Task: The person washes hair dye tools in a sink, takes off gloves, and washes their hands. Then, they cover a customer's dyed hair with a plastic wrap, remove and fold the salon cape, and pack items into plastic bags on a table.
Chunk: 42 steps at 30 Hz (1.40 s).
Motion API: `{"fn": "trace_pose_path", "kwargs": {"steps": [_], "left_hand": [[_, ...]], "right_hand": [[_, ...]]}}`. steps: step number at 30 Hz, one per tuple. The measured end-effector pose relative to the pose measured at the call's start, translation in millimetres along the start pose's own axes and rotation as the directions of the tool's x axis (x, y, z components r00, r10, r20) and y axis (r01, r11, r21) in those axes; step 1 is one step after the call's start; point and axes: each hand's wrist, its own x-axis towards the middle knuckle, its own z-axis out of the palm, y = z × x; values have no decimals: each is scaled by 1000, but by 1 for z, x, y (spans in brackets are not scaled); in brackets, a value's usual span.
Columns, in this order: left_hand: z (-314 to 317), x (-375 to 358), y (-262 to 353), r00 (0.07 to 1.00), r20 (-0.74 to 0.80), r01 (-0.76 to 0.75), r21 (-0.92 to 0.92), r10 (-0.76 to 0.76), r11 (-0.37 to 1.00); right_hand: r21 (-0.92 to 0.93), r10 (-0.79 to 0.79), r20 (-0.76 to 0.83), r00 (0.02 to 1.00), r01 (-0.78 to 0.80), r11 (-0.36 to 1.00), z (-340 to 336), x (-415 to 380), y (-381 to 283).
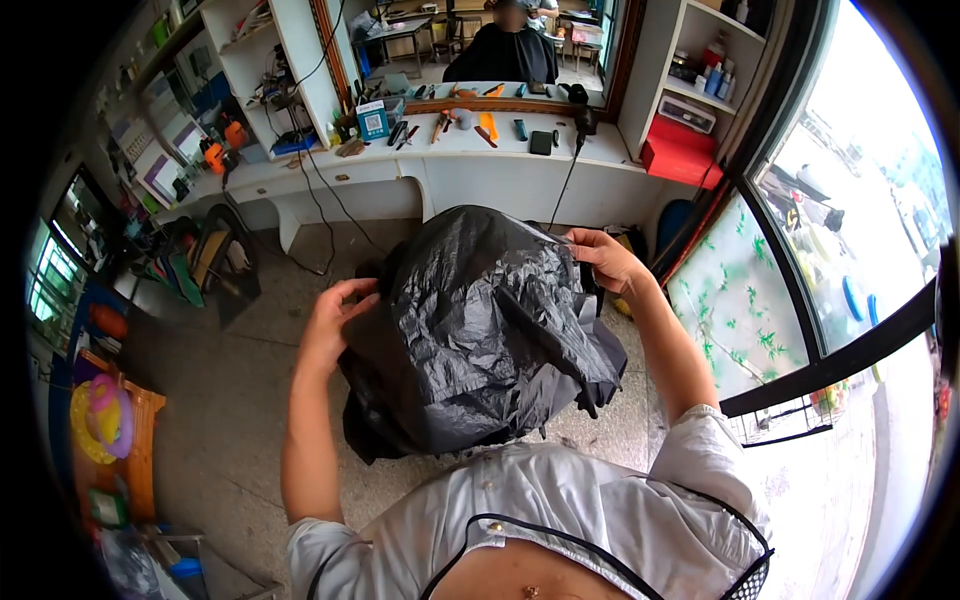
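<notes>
Thin, glossy black plastic sheet [480, 330], crinkled and domed like a loose hairdressing cape, fills the middle of the head view in front of my body. My left hand [335, 315] is at its left edge, with the fingers closed on the dark material. On the upper right, my right hand [607, 262] pinches the opposite edge between thumb and fingers. Folds hang loosely at the lower right of the sheet. What lies beneath it is hidden. A mirror [395, 60] ahead reflects a seated person [505, 55] draped in a black cape.
A white counter [470, 150] under the mirror carries combs, clippers, a QR-code stand [372, 120] and a hair dryer [586, 118]. Cords hang to the floor. A red box [680, 152] sits on the right shelf unit. Glass door at right; orange wooden bench [145, 420] at left.
</notes>
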Motion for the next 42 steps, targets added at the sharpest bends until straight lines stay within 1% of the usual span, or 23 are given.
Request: {"fn": "trace_pose_path", "kwargs": {"steps": [2,4,6,8,10,11,14,16,19,20,23,26,28,29,31,34,35,36,37,38,39,40,42], "left_hand": [[-4,-3,-1,998,25,58,-19,-57,998],[-8,-4,-4,999,37,-18,109,14,994],[-6,-6,-3,999,53,-12,84,8,996],[-7,-6,-6,998,68,-6,57,2,998],[-9,-4,-15,999,1,-32,42,32,999],[-11,-3,-17,1000,2,-26,40,26,999],[-17,-6,-21,997,29,80,-78,-78,994],[-21,-12,-21,984,136,146,-261,-113,954],[-24,-31,-21,960,112,278,-316,-255,907],[-25,-36,-22,956,113,294,-319,-272,901],[-26,-47,-28,924,296,327,-275,-244,904],[-28,-57,-42,891,412,376,-431,-191,821],[-28,-60,-54,855,436,512,-622,-281,592],[-27,-64,-58,849,445,521,-618,-284,589],[-21,-74,-55,861,414,505,-763,-296,404],[-31,-75,-55,842,449,538,-652,-300,535],[-32,-74,-55,840,452,540,-651,-299,533],[-32,-73,-55,863,407,482,-484,-300,730],[-32,-73,-55,886,364,397,-278,-287,875],[-33,-72,-57,885,367,398,-278,-286,874],[-33,-72,-61,882,396,363,-229,-255,903],[-33,-71,-65,876,427,326,-180,-225,928],[-31,-75,-70,880,419,355,-266,-224,896]], "right_hand": [[271,9,-147,989,32,962,7,-13,3],[334,20,-147,989,30,942,11,-20,10],[424,23,-152,988,44,905,19,-27,18],[425,18,-137,990,42,904,21,-34,27],[432,15,-242,970,94,897,32,-43,29],[499,-9,-173,985,95,861,22,-43,44],[500,19,-228,973,100,860,51,-69,37],[529,-35,-128,991,98,843,53,-71,49],[595,52,-230,972,98,798,63,-82,61],[493,-8,-279,960,150,857,69,-89,63],[527,-8,-290,957,166,834,72,-101,79],[543,-91,-258,962,222,810,85,-110,84],[501,-32,-325,945,201,842,91,-111,90],[493,23,-388,921,186,850,97,-110,94],[460,134,-515,847,141,877,122,-111,88],[553,59,-507,860,272,788,135,-104,109],[488,100,-593,799,258,834,140,-104,116],[461,151,-666,731,243,853,150,-102,115],[324,91,-707,702,206,923,159,-102,114],[179,24,-739,674,162,970,168,-101,115],[11,-48,-875,483,118,993,170,-92,128],[-468,-487,-766,419,157,870,170,-84,137],[-586,-607,-696,384,184,789,191,-89,142]]}}
